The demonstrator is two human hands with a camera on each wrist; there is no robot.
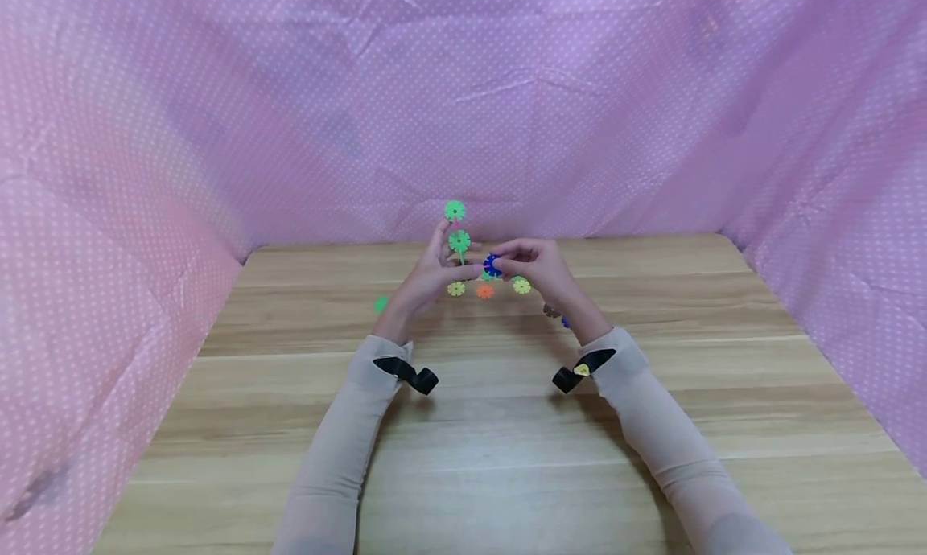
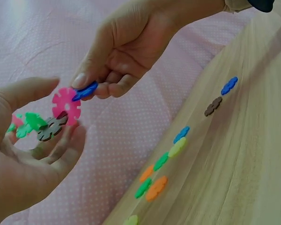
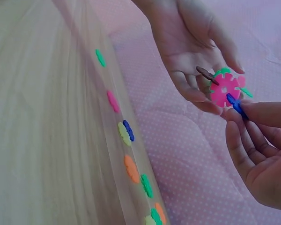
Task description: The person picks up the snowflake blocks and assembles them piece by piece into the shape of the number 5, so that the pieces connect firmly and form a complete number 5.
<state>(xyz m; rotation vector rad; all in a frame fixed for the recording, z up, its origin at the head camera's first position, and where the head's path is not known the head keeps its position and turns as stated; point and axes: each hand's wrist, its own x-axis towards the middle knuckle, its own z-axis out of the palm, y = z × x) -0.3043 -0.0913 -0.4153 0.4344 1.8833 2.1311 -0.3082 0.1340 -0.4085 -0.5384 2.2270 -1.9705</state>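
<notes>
My left hand (image 1: 433, 275) holds a joined chain of plastic snowflake discs, its fingers curved about the lower part. Two green discs (image 1: 455, 210) rise at the chain's upper end in the head view. A brown disc (image 2: 46, 133) and a pink disc (image 2: 64, 104) form the end nearest my right hand (image 1: 541, 267). Between thumb and fingertips, the right hand pinches a blue disc (image 2: 87, 91). In both wrist views, the blue disc's edge meets the notched rim of the pink disc. The chain is held above the table.
Loose discs lie along the far part of the wooden table (image 1: 478, 442), among them an orange disc (image 1: 484, 291), a yellow disc (image 1: 521, 285) and a green disc (image 1: 381, 303). A brown disc (image 2: 213, 106) lies farther right. Pink dotted cloth (image 1: 463, 104) hangs behind and at both sides.
</notes>
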